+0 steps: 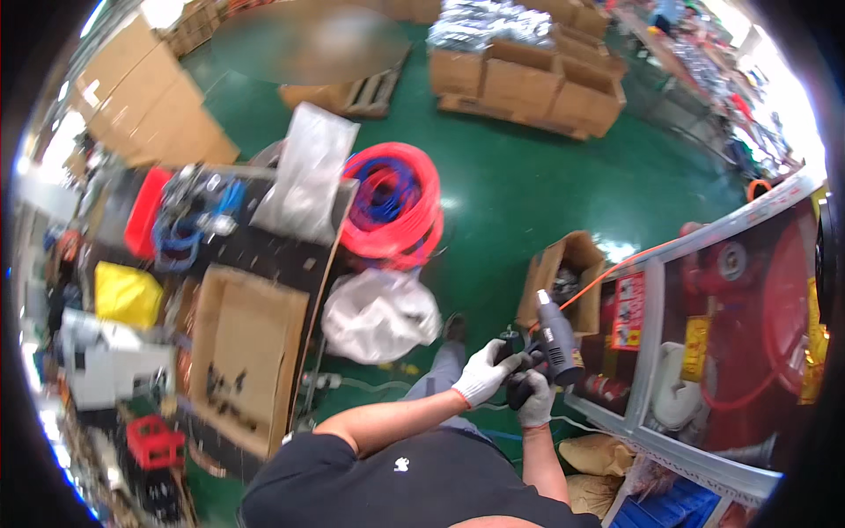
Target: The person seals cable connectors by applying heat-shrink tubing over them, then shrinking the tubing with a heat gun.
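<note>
My two hands are close together in front of my waist, in pale knitted gloves with dark fingers. My left hand [486, 371] is closed around a small black cylindrical part [510, 340]. Just to its right and lower, my right hand [534, 403] is curled shut beside a grey heat gun [555, 338], whose bright nozzle points away from me. It seems to grip the gun's handle, though the handle is mostly hidden. Dark shapes between the hands blend with the glove fingers, so their outlines are hard to make out.
A dark workbench [255, 255] at left bears a shallow cardboard box [201, 352] with black parts. Coiled red tubing [422, 189] and a white sack [380, 319] stand beside it. An open carton [537, 286] lies ahead; a glass-fronted cabinet [652, 352] borders my right.
</note>
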Demonstrator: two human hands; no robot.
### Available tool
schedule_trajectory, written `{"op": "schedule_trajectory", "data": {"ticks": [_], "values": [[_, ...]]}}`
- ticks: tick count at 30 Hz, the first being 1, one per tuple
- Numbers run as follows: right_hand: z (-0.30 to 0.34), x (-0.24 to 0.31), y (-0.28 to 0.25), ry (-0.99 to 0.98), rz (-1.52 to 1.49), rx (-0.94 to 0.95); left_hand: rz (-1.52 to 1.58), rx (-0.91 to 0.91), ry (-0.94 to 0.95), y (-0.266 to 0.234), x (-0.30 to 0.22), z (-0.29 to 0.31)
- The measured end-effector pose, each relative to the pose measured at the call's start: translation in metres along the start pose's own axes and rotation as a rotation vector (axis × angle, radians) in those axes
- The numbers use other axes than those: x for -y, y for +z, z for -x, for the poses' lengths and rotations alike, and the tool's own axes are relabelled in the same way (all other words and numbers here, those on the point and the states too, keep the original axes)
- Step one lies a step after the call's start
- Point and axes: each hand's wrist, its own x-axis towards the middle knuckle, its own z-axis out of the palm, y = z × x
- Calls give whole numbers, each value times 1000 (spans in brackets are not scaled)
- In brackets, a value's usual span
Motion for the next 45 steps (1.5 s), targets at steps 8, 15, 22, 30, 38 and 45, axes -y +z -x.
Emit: {"op": "schedule_trajectory", "data": {"ticks": [8,15,22,30,38,45], "values": [[-170,119,88,-13,113,-36,-127,87,138,-8,-147,-183],[-324,162,153,-40,32,12,53,-87,135,-20,-176,-347],[-526,186,210,45,-160,196,141,-259,127,-40,-235,-531],[-737,248,340,271,-206,384,432,-436,112,-127,-320,-711],[-892,194,513,426,62,586,523,-793,181,-267,-356,-844],[-1006,142,673,451,71,564,8,-850,37,-439,-421,-937]]}}
